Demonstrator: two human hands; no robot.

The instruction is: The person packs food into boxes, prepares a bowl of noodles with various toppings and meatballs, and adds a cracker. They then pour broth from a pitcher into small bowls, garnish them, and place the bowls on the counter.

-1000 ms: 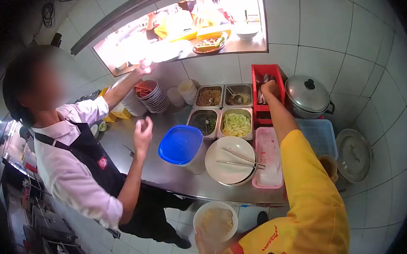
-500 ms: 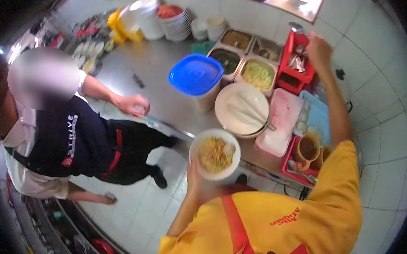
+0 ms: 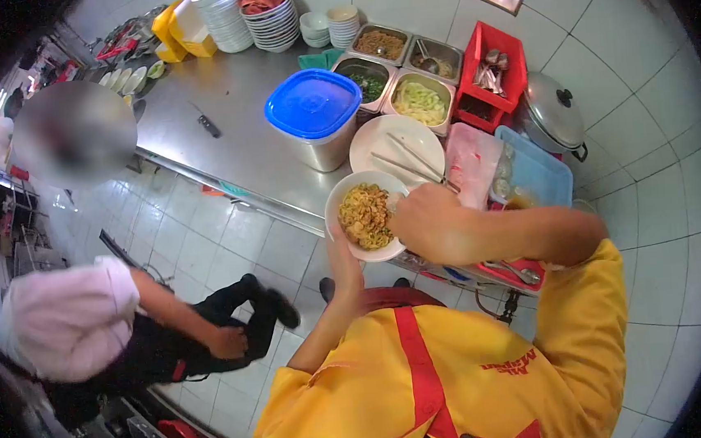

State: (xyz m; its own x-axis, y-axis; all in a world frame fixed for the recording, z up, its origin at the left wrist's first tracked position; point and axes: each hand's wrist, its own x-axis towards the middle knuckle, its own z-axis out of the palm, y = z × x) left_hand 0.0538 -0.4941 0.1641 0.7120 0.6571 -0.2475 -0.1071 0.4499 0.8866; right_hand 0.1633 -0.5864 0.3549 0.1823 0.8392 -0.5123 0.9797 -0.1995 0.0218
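Observation:
A white bowl of noodles (image 3: 365,216) with crumbly topping rests in my left hand (image 3: 344,261), which supports it from below and at its near left side. My right hand (image 3: 429,225) is at the bowl's right rim, fingers curled closed. Whatever is in those fingers is hidden by the hand. Just beyond the bowl, a white plate (image 3: 374,147) carries a pair of metal tongs (image 3: 412,161). A red cutlery box (image 3: 510,50) with spoons (image 3: 490,72) stands farther back on the right.
Food pans (image 3: 419,100), a blue-lidded tub (image 3: 313,107), a pink tray (image 3: 473,160), a light-blue tray (image 3: 545,175) and a lidded pot (image 3: 552,112) crowd the counter (image 3: 192,91). Stacked bowls (image 3: 271,23) line the wall. Left of me, a co-worker (image 3: 70,323) is on the floor side.
My right hand has come from the cutlery box down to the bowl. The co-worker has drawn their hand back from the counter and turned away.

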